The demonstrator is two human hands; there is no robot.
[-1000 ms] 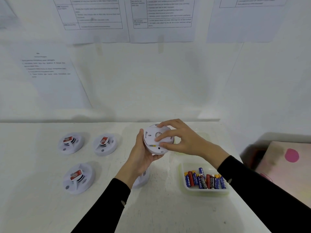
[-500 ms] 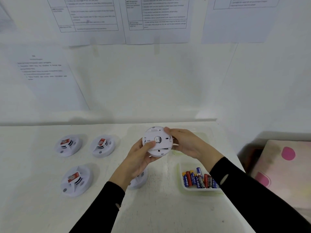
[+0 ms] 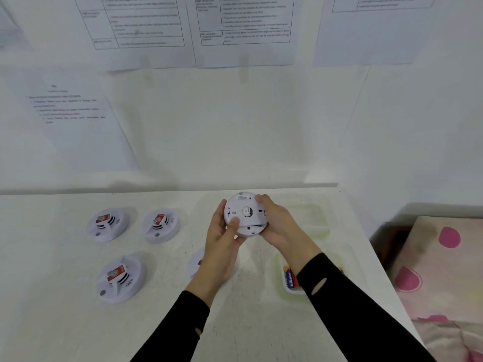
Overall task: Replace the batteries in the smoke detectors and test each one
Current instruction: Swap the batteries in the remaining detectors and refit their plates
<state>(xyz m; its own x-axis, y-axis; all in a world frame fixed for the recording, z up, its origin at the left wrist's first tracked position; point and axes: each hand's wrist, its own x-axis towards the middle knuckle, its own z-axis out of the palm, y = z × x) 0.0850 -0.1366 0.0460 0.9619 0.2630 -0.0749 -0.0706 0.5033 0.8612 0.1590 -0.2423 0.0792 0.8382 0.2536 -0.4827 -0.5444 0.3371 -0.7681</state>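
White smoke detector is held above the middle of the table, left hand and right hand both curled round its rim. 4 other detectors at left and the near-right batteries look untouched: early going.

A round white smoke detector, its back toward the camera, is gripped between the left hand and the right hand. On the worktop to the left lie a far-left detector, a far-middle detector and a near-left detector, each red-labelled. A hidden detector peeks from behind the left wrist. Blue and red batteries lie in a clear tray.
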